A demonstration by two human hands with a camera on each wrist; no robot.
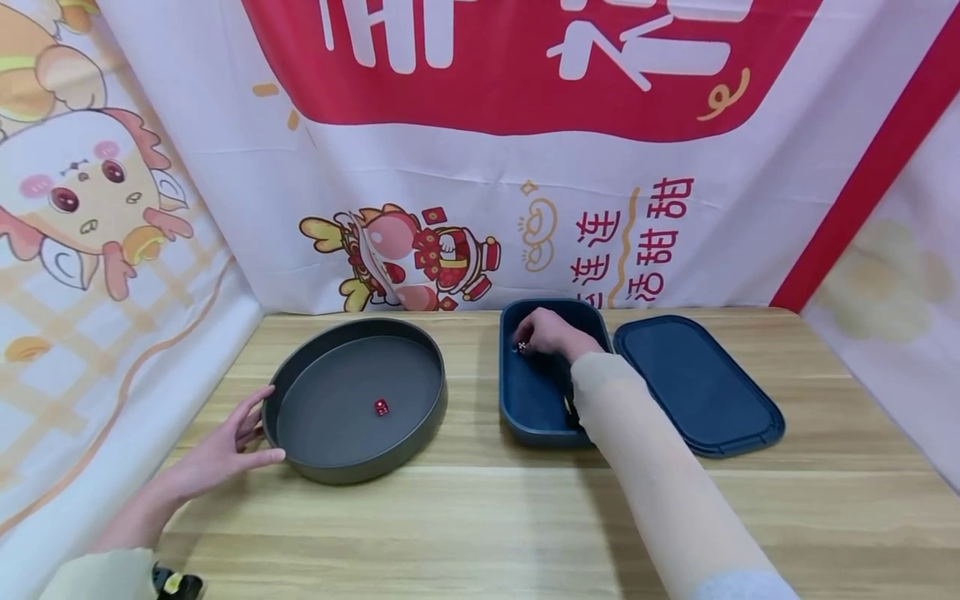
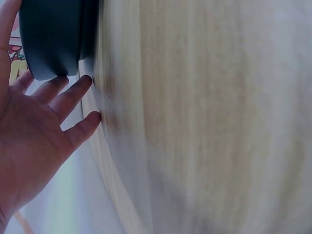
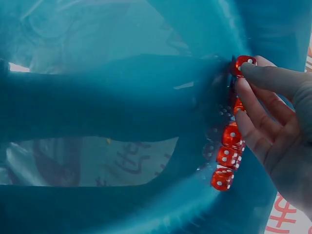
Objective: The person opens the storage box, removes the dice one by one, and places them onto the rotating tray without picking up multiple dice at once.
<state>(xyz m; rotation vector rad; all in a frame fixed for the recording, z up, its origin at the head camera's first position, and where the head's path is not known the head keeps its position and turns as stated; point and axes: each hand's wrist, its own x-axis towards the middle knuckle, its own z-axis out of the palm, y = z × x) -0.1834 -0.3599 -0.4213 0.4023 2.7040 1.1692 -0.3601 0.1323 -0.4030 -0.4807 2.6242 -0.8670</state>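
A round dark grey tray (image 1: 420,433) sits on the wooden table, left of centre, with one red die (image 1: 381,407) lying in it. My left hand (image 1: 251,437) rests flat on the table with straight fingers against the tray's left rim (image 2: 48,58). My right hand (image 1: 527,342) reaches into a blue rectangular box (image 1: 525,417). Its fingertips pinch a red die (image 1: 521,346) at the far end of the box. In the right wrist view, several red dice (image 3: 225,158) line the box wall, and my index fingertip (image 3: 253,70) sits on the top die (image 3: 241,62).
The box's blue lid (image 1: 697,383) lies flat just right of the box. Printed cloth banners (image 1: 480,167) wall the table at the back and on both sides. Bare wooden tabletop (image 1: 465,533) runs along the near edge.
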